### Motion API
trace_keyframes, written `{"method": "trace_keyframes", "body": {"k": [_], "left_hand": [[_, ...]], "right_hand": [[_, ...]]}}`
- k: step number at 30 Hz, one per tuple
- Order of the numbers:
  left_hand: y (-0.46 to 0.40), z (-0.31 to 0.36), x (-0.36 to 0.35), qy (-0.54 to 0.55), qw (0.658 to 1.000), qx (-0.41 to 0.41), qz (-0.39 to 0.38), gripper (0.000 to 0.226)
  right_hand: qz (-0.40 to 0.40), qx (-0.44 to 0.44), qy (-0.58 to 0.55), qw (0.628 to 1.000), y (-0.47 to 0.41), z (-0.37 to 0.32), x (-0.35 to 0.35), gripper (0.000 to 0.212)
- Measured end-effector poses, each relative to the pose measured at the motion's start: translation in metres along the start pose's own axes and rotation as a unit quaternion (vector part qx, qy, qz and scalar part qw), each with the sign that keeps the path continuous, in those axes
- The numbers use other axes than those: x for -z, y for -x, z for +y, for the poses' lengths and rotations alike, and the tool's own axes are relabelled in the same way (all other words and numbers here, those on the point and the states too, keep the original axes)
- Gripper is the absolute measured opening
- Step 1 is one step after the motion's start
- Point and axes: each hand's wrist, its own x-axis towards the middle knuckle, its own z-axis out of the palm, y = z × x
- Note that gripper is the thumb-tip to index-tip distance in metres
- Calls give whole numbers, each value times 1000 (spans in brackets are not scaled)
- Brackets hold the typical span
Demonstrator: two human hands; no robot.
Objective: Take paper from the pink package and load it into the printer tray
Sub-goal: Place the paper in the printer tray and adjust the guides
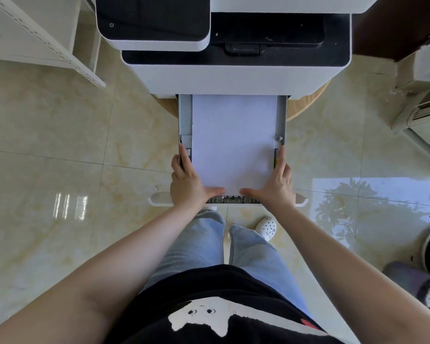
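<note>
So the paper (233, 142) is already lying flat in the pulled-out tray (185, 115), sitting between the two side walls with its far edge tucked under the printer (236, 75). Both hands are working the near end: the left hand (188, 178) is resting over the tray's near left corner with fingers running along the left wall and the thumb lying across the near edge of the stack, and the right hand (276, 181) is mirroring that at the near right corner. Neither is pinching anything; they're spread open, pressing and squaring from the sides.

Handling-wise, I'd say a stack like this is floppy and a bit slippery sheet to sheet, so it's going to fan out or buckle if pushed from one corner only. Best hold looks like what's happening here: flat palms on both long edges near the front corners, thumbs on the near edge, gentle even pressure. The pink package isn't in view.
</note>
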Motion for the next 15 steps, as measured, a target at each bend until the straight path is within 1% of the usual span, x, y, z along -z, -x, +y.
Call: {"method": "trace_keyframes", "body": {"k": [3, 6, 11, 15], "left_hand": [[-3, 4, -2, -7, 1000, 13, 21, 158], [-4, 6, -3, -14, 999, 13, 29, 157], [-1, -7, -1, 0, 999, -30, 24, 157], [-3, -1, 1, -9, 999, -34, 40, 152]], "right_hand": [[28, -1, 8, 1000, -2, -3, -5, 152], [38, -3, 16, 999, -3, -3, -8, 151], [13, 30, -22, 999, 0, 15, 3, 147], [13, 38, -25, 999, -1, 10, 4, 145]]}}
